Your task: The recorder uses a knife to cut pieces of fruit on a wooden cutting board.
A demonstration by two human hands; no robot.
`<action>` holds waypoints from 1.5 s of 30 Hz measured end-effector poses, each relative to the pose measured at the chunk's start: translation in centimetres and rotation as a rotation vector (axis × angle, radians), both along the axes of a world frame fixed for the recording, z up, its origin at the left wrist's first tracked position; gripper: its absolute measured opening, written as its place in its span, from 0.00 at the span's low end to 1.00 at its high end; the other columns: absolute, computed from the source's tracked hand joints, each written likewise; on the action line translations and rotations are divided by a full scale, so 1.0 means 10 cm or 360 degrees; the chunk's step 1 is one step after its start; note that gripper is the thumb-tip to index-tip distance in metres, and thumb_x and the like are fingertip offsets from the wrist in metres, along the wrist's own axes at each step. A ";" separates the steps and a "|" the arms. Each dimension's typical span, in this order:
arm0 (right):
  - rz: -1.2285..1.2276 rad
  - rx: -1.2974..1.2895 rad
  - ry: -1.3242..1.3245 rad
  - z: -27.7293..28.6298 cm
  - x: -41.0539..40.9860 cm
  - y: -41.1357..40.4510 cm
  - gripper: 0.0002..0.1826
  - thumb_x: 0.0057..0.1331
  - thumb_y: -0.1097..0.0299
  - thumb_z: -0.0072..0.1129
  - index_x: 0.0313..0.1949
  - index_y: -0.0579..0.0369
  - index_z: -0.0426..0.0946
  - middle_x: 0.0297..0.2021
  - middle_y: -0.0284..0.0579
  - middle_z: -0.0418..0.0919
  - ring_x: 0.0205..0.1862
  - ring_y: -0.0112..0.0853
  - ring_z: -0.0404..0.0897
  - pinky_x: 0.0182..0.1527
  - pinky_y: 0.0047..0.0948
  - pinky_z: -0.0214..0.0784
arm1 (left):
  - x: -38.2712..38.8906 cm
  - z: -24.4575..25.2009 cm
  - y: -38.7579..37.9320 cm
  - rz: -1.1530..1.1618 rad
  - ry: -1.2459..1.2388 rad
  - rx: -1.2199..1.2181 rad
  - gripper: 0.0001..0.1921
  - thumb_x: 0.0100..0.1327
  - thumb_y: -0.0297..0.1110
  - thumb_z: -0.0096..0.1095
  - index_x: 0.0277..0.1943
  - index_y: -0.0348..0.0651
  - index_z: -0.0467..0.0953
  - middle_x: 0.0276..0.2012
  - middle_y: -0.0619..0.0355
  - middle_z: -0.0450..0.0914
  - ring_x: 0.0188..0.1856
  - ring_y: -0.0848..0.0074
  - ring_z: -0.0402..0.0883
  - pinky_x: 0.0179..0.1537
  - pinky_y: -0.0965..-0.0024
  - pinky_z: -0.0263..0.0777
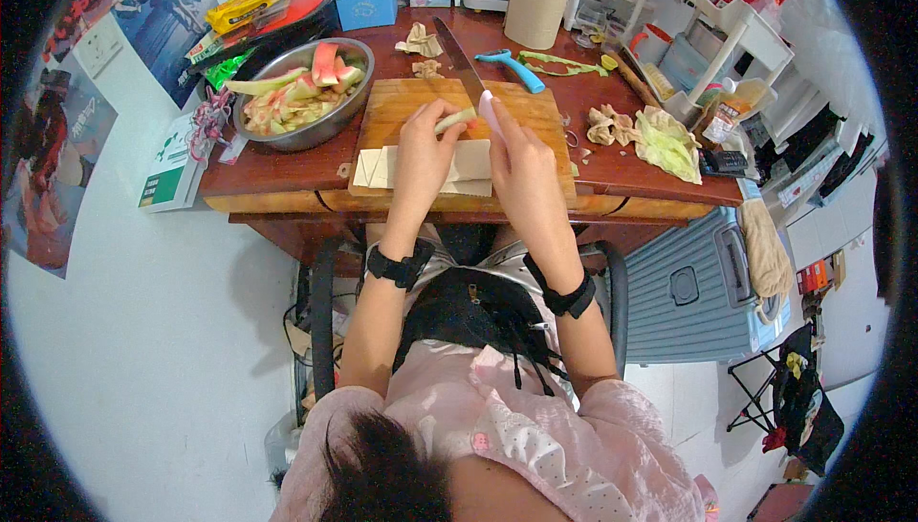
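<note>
My right hand (527, 163) grips the pink handle of a kitchen knife (465, 67), its blade pointing away from me and to the left. In the fingers of my left hand (427, 149) is a pale strip of watermelon rind (453, 120) with a little red at one end, close to the knife. Both hands are over a wooden cutting board (531, 110). Folded paper towel (470, 163) lies along the board's near edge, partly behind my left wrist. To the left, a steel bowl (305, 138) holds rind pieces and cut slices.
A blue peeler (527, 77) and green peel (563, 67) lie beyond the board. Crumpled paper (613, 126) and a damp-looking greenish paper sheet (667, 143) rest at right. A paper roll (538, 6) and white rack (749, 34) stand behind.
</note>
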State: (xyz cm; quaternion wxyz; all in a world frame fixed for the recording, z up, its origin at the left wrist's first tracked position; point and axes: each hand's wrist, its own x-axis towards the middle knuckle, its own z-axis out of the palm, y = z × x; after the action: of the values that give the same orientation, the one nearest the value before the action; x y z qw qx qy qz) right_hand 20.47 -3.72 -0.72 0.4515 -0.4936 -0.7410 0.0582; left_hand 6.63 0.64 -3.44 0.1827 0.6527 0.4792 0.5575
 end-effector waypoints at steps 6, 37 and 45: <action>0.0001 0.0004 -0.0019 -0.08 0.01 0.05 0.23 0.69 0.75 0.50 0.64 0.59 0.66 0.35 0.67 0.78 0.37 0.58 0.80 0.37 0.49 0.72 | -0.04 -0.07 0.05 0.0021 0.0100 0.0009 0.07 0.63 0.26 0.64 0.42 0.36 0.78 0.34 0.51 0.83 0.36 0.66 0.83 0.40 0.67 0.75; -0.0051 -0.0050 -0.0194 -0.11 -0.01 0.05 0.26 0.69 0.73 0.48 0.67 0.55 0.62 0.35 0.64 0.78 0.35 0.58 0.81 0.34 0.52 0.74 | -0.03 -0.08 0.06 0.0073 0.0144 0.0085 0.07 0.61 0.25 0.64 0.40 0.34 0.76 0.34 0.47 0.80 0.37 0.58 0.80 0.40 0.62 0.72; -0.0095 -0.0050 -0.0318 -0.09 -0.05 0.00 0.29 0.67 0.75 0.48 0.68 0.58 0.59 0.37 0.63 0.78 0.36 0.55 0.82 0.35 0.50 0.76 | -0.04 -0.12 0.09 0.0065 0.0159 0.0121 0.07 0.61 0.24 0.64 0.42 0.35 0.77 0.34 0.49 0.82 0.35 0.64 0.82 0.38 0.66 0.73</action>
State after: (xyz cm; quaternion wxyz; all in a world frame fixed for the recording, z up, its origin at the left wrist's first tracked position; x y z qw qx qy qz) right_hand 19.93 -3.73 -1.65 0.3693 -0.5259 -0.7662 0.0067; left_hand 6.19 1.55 -4.60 0.1222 0.6763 0.4795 0.5457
